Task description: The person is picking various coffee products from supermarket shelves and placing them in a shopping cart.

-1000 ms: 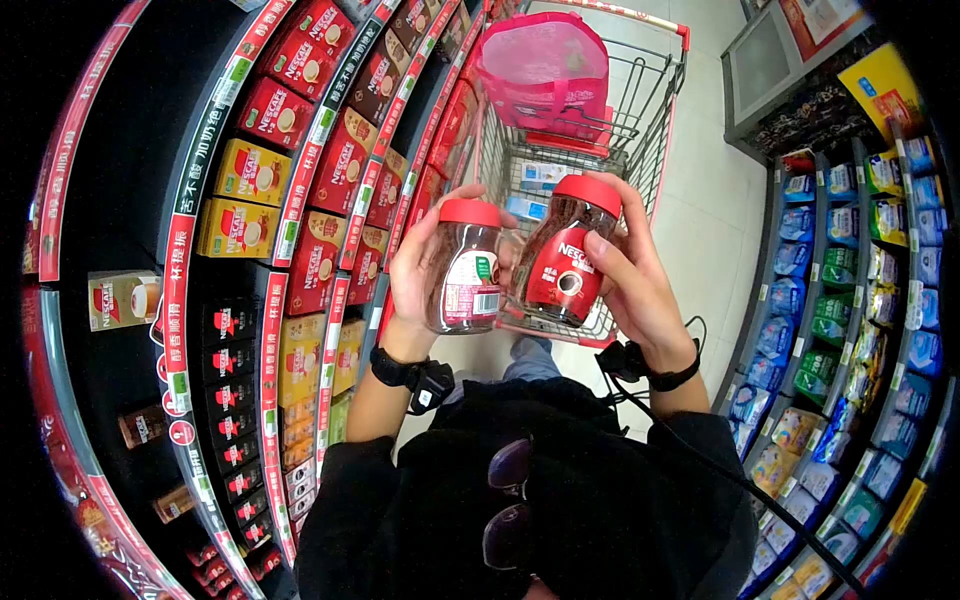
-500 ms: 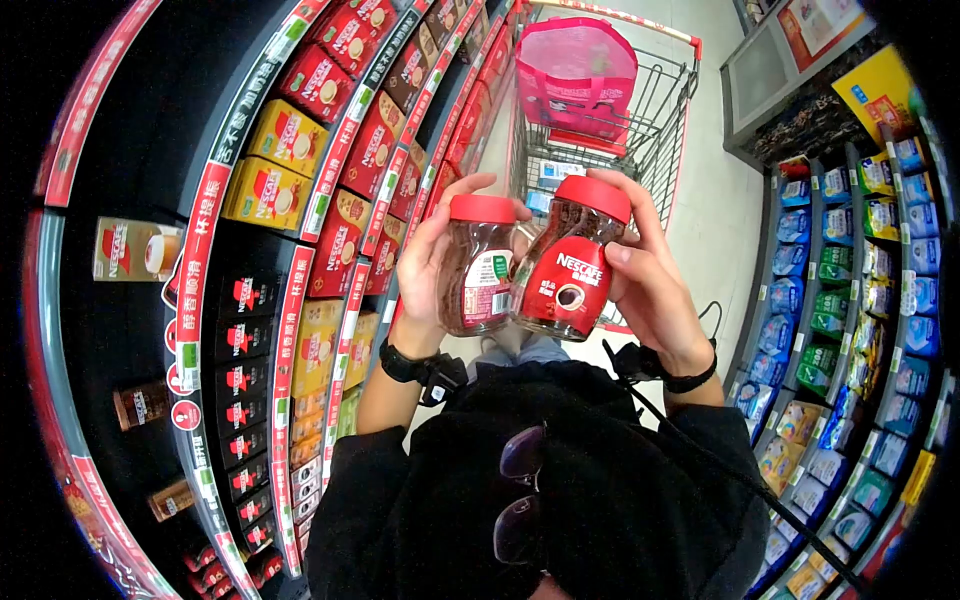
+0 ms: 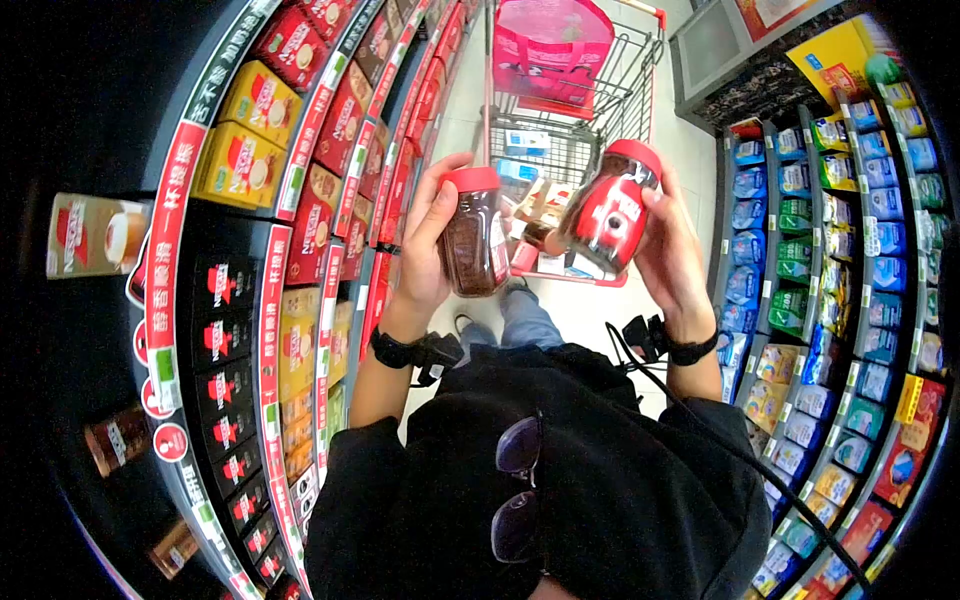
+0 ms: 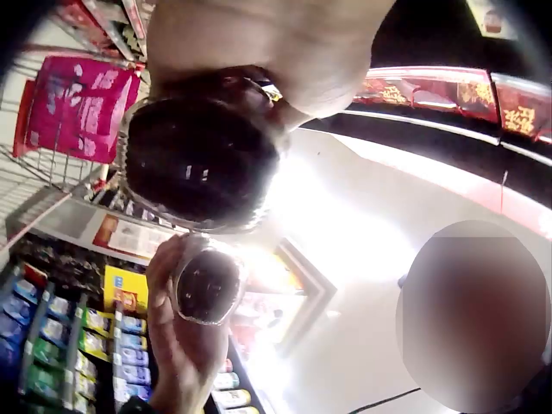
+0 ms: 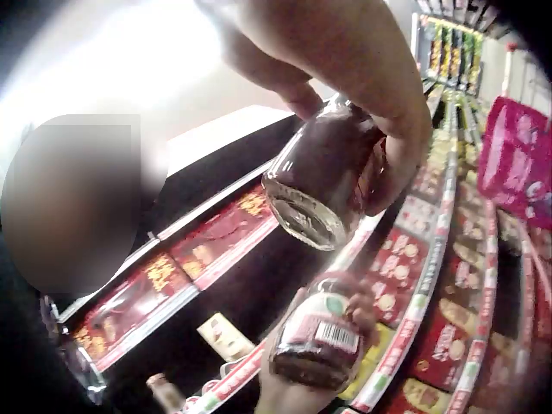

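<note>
Between thumb and curled fingers, the left hand [image 3: 424,255] grips a red-lidded clear-glass jar [image 3: 472,240], the right hand [image 3: 673,250] a tilted red-labelled glass jar [image 3: 610,220].

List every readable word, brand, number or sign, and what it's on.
"NESCAFE": yellow boxes, red boxes, black boxes, beige panel
"一杯提振": red strip
"醇香顺滑": same strip
"加奶": black strip
Too small or blurred: jar labels, pink bag, price tags, blue packets.

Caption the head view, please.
Left hand and right hand hold red-lidded glass coffee jars near a red-trimmed wire shopping cart.
</note>
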A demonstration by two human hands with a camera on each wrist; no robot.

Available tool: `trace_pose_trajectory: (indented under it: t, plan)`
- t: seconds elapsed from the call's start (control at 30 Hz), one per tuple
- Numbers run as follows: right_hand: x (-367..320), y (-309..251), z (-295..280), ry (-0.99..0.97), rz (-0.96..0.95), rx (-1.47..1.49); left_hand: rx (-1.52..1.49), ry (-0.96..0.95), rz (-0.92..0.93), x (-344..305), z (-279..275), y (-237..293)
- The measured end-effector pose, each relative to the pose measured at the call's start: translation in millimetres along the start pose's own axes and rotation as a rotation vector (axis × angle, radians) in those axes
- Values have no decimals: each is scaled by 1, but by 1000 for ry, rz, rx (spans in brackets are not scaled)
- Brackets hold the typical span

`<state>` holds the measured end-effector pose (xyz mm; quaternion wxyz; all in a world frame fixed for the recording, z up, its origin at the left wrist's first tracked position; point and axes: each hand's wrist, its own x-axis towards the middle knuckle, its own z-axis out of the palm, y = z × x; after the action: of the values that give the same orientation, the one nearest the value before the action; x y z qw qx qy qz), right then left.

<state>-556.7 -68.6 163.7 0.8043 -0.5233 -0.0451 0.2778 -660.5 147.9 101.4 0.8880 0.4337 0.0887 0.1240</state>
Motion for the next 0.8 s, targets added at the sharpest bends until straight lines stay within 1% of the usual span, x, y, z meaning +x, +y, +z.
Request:
trace_pose_trajectory:
  t: [0.03, 0.07, 0.1, 0.17, 0.2, 0.23, 0.3, 0.37, 0.43, 0.5, 0.53, 0.57, 0.63, 0.67, 0.7, 0.77, 0.8]
  plan:
    - [11, 0, -13, 61, -7, 5, 92, 45, -1, 6, -9, -7]
    - [26, 7, -37, 60, -18, 16, 165, 38, 13, 14, -18, -17]
    - [41, 14, -54, 116, -23, -58, 309, 78, 80, 23, -19, -24]
    - [72, 29, -87, 230, -24, -198, 530, 78, 91, 46, -25, -47]
    - [93, 42, -109, 280, -40, -323, 570, 110, 95, 58, -24, -62]
    - [114, 62, -136, 281, -138, -507, 825, 107, 153, 75, -32, -81]
    - [153, 96, -176, 335, -197, -849, 1149, 83, 258, 108, -30, -112]
    - [190, 129, -214, 306, -176, -1013, 1273, 109, 175, 143, -32, -154]
    - [218, 136, -217, 307, -49, -1143, 1290, 117, 104, 178, -38, -198]
    - [258, 195, -262, 330, -214, -1288, 1283, 114, -41, 211, -42, -235]
    - [275, 205, -265, 318, -227, -1263, 1400, 93, -42, 224, -51, -257]
    - [289, 213, -268, 302, -138, -1252, 1465, 93, -93, 236, -62, -279]
    - [318, 243, -282, 294, -46, -1301, 1594, 93, -199, 256, -85, -321]
    - [332, 252, -286, 288, 38, -1375, 1663, 74, -197, 262, -96, -339]
    - [340, 270, -292, 306, -11, -1417, 1686, 74, -236, 268, -102, -352]
    - [352, 295, -307, 255, 4, -1508, 1732, 76, -323, 275, -114, -373]
    - [358, 306, -312, 247, 71, -1501, 1703, 87, -383, 279, -119, -383]
